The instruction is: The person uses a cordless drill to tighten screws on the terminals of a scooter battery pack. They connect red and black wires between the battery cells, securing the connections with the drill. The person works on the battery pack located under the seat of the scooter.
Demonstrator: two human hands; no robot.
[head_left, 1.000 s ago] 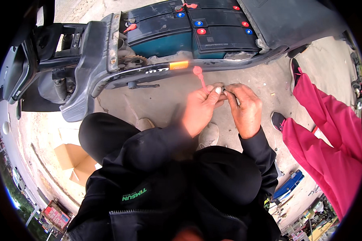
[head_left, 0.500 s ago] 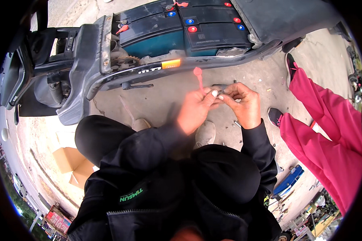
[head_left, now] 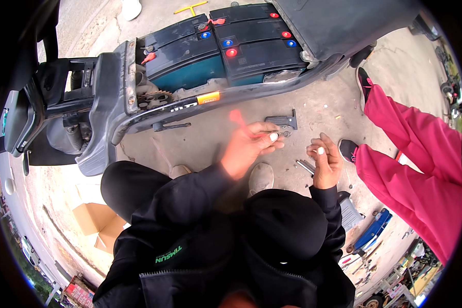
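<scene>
My left hand (head_left: pixel 245 149) is closed in a pinch on a short cable with a red rubber cap (head_left: pixel 236 117). A small metal ring terminal (head_left: pixel 286 134) sticks out past its fingertips. My right hand (head_left: pixel 325 163) is held apart from it, fingers curled and thumb against them; whatever is between the fingertips is too small to make out. Beyond both hands lies an electric scooter frame with its floor open. In it sits a block of black and teal batteries (head_left: pixel 264 55) with red and blue terminals. A loose red terminal cap (head_left: pixel 149 58) shows at their left end.
A black pedal-like bracket (head_left: pixel 282 121) and metal rods (head_left: pixel 306 167) lie on the concrete. A person in pink trousers (head_left: pixel 410 159) stands at the right. There is an open cardboard box (head_left: pixel 98 226) at the left, a blue tool (head_left: pixel 372 231) at lower right and a yellow T-handle (head_left: pixel 191 7) beyond the scooter.
My right hand has come away from the left, moving right and nearer me. The left keeps hold of the cable, whose red cap has tilted left. The view has shifted slightly.
</scene>
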